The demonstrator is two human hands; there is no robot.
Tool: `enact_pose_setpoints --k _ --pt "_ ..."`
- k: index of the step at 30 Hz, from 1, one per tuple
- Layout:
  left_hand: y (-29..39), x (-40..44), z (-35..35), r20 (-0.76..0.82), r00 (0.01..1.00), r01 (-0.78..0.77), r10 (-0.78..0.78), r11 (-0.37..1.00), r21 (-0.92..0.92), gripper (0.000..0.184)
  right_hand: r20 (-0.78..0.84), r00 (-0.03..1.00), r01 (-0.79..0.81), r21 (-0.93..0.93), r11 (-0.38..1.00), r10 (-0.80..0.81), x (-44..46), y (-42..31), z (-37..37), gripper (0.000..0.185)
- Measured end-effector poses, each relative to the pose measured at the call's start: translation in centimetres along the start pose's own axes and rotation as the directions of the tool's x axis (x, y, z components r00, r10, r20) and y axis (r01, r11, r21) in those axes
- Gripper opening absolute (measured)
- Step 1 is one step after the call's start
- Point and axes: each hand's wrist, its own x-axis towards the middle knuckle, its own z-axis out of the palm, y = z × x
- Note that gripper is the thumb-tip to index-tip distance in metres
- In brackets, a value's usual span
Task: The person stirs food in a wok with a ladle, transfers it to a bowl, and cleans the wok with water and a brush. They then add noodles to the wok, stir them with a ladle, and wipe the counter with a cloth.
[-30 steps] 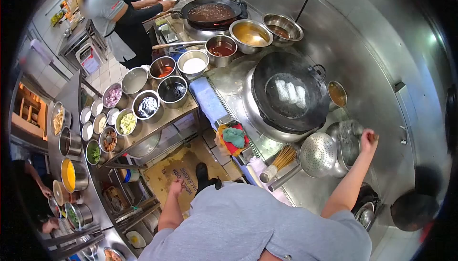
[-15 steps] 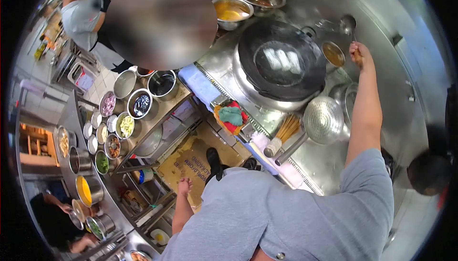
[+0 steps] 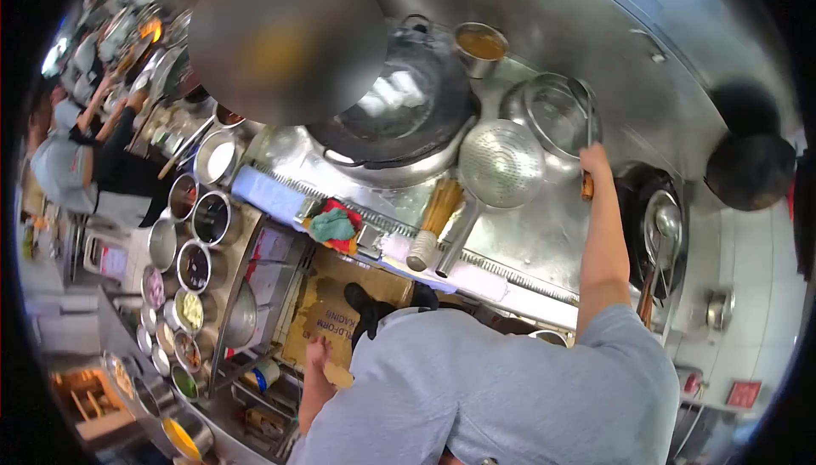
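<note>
My right hand (image 3: 594,161) is closed on the wooden-ended handle of a ladle (image 3: 586,104), whose bowl is over the right side of a steel pot (image 3: 557,112). Left of that pot lies a perforated strainer (image 3: 501,163), its handle pointing toward me. My left hand (image 3: 318,352) hangs low over the floor, fingers curled; whether it holds anything is too small to tell. A black wok (image 3: 450,108) with white pieces (image 3: 395,93) in it sits on the stove, partly covered by a blurred patch.
A bamboo brush (image 3: 438,214) and folded cloths (image 3: 333,224) lie along the counter's front. A pot of brown liquid (image 3: 481,48) stands behind. Another wok (image 3: 654,227) with ladles is at right. Ingredient pots (image 3: 195,267) fill the left table. A co-worker (image 3: 68,172) stands far left.
The view has turned right. My right hand, which was empty over the counter, took hold of the ladle by the back wall and has brought it to the pot beside the strainer.
</note>
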Motion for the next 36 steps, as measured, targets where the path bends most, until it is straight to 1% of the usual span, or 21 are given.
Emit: enact_pose_setpoints --k 2,3,4,5,6,7,8,11,13,14,16,22,23,25,26,27,30,32,33,35,36 --pt "3.4 0.4 0.5 -0.018 0.993 -0.100 0.113 0.934 0.342 0.015 0.503 0.857 -0.198 0.122 0.973 0.111 0.0 -1.6 -0.2 0.023" --pt "5.2 0.3 1.0 0.043 0.987 -0.160 0.154 0.924 0.346 0.021 0.485 0.849 -0.466 0.495 0.733 0.211 0.5 -0.2 2.3 0.028" --pt "6.1 0.9 1.4 0.054 0.983 -0.185 0.177 0.952 0.243 0.021 0.733 0.658 -0.730 0.566 0.383 0.172 0.0 -1.0 1.1 0.028" --pt "6.9 1.5 2.0 0.069 0.975 -0.217 0.209 0.966 0.139 0.022 0.668 0.743 -0.659 0.720 -0.218 -0.042 -1.1 -0.6 1.8 0.024" --pt "8.1 0.9 2.6 0.072 0.978 -0.205 0.196 0.965 0.163 0.019 0.627 0.706 -0.658 0.406 -0.634 -0.330 -0.9 0.9 2.7 0.017" --pt "9.5 0.4 3.7 0.083 0.979 -0.199 0.186 0.962 0.188 0.016 0.630 0.625 -0.627 0.055 -0.777 -0.460 -0.1 2.5 3.2 0.011" --pt "10.3 0.9 4.7 0.074 0.978 -0.208 0.197 0.961 0.181 0.016 0.633 0.668 -0.567 0.091 -0.819 -0.392 -1.1 2.2 2.3 0.028" --pt "9.0 0.3 5.4 0.115 0.940 -0.336 0.321 0.931 0.145 0.016 0.494 0.741 -0.539 0.034 -0.842 -0.455 -5.4 1.4 0.9 0.040" --pt "9.2 -0.6 5.1 0.169 0.971 -0.215 0.168 0.923 0.319 0.013 0.457 0.754 -0.537 0.012 -0.844 -0.473 -8.0 0.7 -1.1 0.042" --pt "8.5 0.2 4.4 0.206 0.961 -0.242 0.183 0.918 0.313 0.012 0.422 0.766 -0.531 -0.009 -0.847 -0.485 -9.5 0.2 -2.1 0.044" --pt "5.9 2.5 2.2 0.277 0.942 -0.285 0.191 0.890 0.356 0.011 0.409 0.779 -0.525 0.008 -0.851 -0.476 -12.6 -1.1 -4.2 0.043" --pt "3.7 5.6 -7.1 0.288 0.957 -0.176 0.042 0.872 0.458 0.017 0.494 0.753 -0.526 0.055 -0.849 -0.434 -18.7 -6.6 -8.6 0.029" --pt "4.0 7.0 -9.3 0.268 0.961 -0.181 0.062 0.877 0.445 0.017 0.412 0.799 -0.517 0.100 -0.850 -0.438 -18.9 -5.9 -8.0 0.014" --pt "1.5 9.4 -12.7 0.194 0.981 -0.138 0.019 0.768 0.626 0.021 0.332 0.839 -0.500 0.153 -0.853 -0.432 -20.6 -7.5 -7.1 0.008" --pt "0.0 11.5 -15.2 0.359 0.914 -0.398 0.188 0.582 0.709 0.022 0.360 0.804 -0.550 0.151 -0.821 -0.473 -22.2 -9.2 -7.5 0.011" --pt "-1.0 14.2 -17.4 0.387 0.904 -0.416 0.180 0.575 0.705 0.022 0.387 0.777 -0.586 0.157 -0.795 -0.496 -24.7 -11.0 -8.5 0.016" --pt "0.0 16.8 -20.1 0.502 0.864 -0.412 0.034 0.621 0.667 0.020 0.508 0.758 -0.536 0.127 -0.835 -0.409 -31.3 -17.3 -9.5 0.016" --pt "4.4 11.8 -20.1 0.198 0.980 -0.114 0.021 0.874 0.472 0.016 0.601 0.693 -0.559 0.096 -0.824 -0.399 -34.9 -22.0 -9.6 0.016" --pt "4.7 12.2 -20.6 0.218 0.976 -0.121 0.013 0.863 0.491 0.016 0.606 0.716 -0.542 0.168 -0.823 -0.347 -36.3 -23.7 -9.2 0.015" --pt "3.6 15.5 -22.1 0.413 0.911 -0.006 0.004 1.000 0.004 0.014 0.604 0.745 -0.534 0.288 -0.795 -0.282 -38.0 -25.9 -7.7 0.015" --pt "4.4 14.6 -21.4 0.421 0.907 -0.008 0.005 1.000 0.005 0.014 0.599 0.754 -0.541 0.332 -0.773 -0.271 -38.6 -27.1 -6.8 0.015"
